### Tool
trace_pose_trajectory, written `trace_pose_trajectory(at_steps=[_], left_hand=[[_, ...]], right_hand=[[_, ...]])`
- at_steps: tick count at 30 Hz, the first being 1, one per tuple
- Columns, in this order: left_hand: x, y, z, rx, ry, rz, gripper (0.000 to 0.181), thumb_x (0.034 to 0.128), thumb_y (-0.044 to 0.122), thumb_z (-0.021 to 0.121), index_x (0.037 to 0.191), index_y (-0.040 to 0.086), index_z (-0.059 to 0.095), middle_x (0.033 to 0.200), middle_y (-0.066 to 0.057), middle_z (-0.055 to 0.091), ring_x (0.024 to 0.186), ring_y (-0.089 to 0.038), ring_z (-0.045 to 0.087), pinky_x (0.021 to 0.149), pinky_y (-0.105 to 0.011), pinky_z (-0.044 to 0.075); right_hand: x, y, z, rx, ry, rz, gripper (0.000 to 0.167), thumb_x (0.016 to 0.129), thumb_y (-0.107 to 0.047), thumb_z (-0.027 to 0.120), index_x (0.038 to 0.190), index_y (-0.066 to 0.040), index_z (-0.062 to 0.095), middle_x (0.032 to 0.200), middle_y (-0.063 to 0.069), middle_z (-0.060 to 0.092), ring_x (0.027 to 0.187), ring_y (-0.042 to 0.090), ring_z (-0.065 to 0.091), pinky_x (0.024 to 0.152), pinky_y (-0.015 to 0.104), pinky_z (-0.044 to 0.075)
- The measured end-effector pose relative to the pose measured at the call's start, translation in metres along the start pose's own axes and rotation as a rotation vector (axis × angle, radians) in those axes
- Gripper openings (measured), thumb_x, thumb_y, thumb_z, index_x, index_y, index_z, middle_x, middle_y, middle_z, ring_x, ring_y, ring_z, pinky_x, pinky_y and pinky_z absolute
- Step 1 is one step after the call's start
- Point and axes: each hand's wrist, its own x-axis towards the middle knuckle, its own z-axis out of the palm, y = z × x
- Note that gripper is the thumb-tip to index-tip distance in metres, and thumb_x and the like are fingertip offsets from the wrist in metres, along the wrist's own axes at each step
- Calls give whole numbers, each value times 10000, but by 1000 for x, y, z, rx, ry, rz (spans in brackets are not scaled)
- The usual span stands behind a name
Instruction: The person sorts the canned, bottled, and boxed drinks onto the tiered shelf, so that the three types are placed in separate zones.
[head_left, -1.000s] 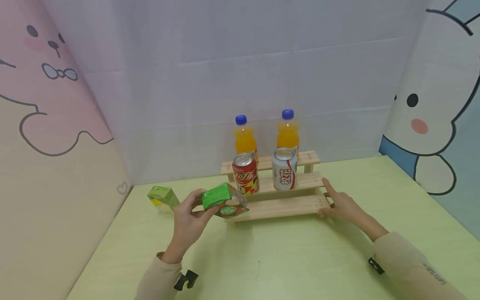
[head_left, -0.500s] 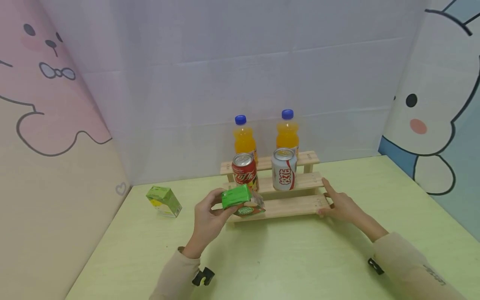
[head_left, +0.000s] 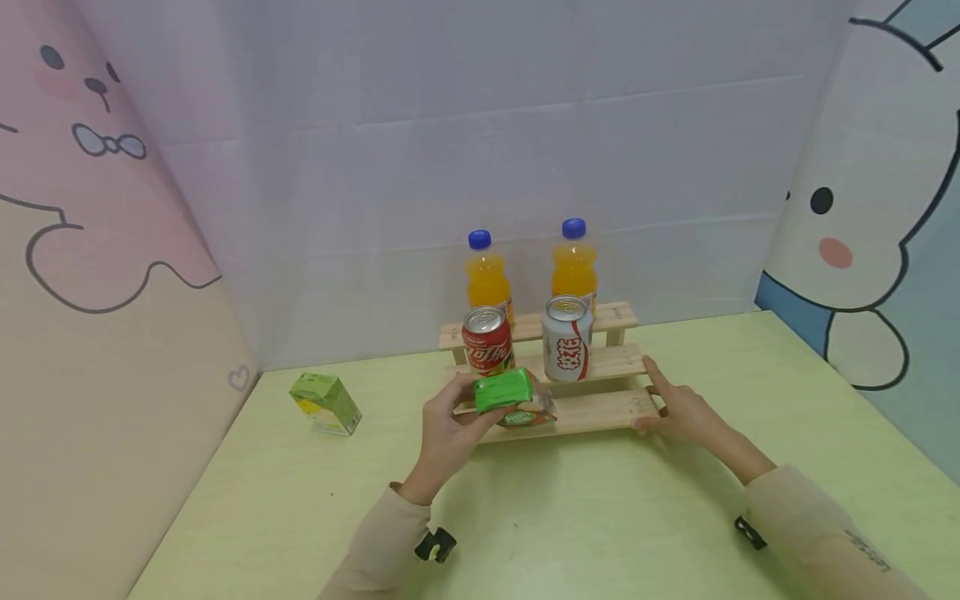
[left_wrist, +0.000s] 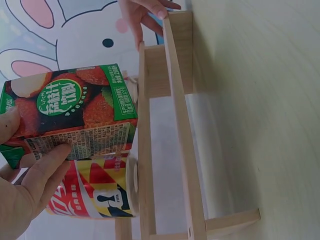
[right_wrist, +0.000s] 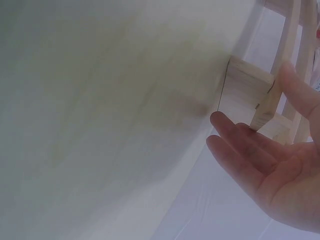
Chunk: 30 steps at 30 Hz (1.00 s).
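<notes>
My left hand [head_left: 450,427] grips a lychee juice carton [head_left: 517,398], green at the end and printed with red fruit. In the left wrist view the carton [left_wrist: 70,107] is tilted, its straw-coloured text panel showing, in front of the red cola can [head_left: 487,342]. It hangs over the bottom step of the wooden rack [head_left: 596,412]; a gap shows between it and the bottom plank. My right hand [head_left: 682,412] touches the rack's right end with thumb and fingers spread. The right wrist view shows those fingers [right_wrist: 240,145] nearly straight beside the plank end.
A white-and-red can [head_left: 567,342] stands on the middle step. Two orange drink bottles [head_left: 489,279] with blue caps stand on the top step. A green-and-yellow carton [head_left: 327,404] stands on the pale table [head_left: 570,517] at left. A pale curtain [head_left: 375,183] hangs behind.
My left hand has carried the lychee juice carton rightward, from the rack's left end to in front of the red can. My right hand has stayed at the rack's right end.
</notes>
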Motion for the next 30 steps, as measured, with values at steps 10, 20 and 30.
trace_pose_trajectory(at_steps=[10,20,30], left_hand=[[9,0,24,11,-56,9,331,717,-60,718,1002,-99,554,939,-219,628,805,-331,628,621,-347,550],[13,-11,44,-19,-98,-45,369,721,-51,718,1050,-89,557,1000,-204,610,876,-319,605,674,-293,544],[19,-33,62,125,-90,38,380,723,95,758,1055,9,594,1020,-84,637,902,-191,601,696,-216,524]], right_hand=[[1,2,0,-1,-2,15,977,772,-217,723,1390,111,41,1166,405,453,752,321,640,650,420,510],[2,1,0,3,-9,18,967,774,-200,722,1388,117,46,1166,411,447,764,339,640,667,436,512],[2,2,1,-3,-11,19,970,773,-201,724,1390,113,44,1163,408,452,755,329,640,665,432,511]])
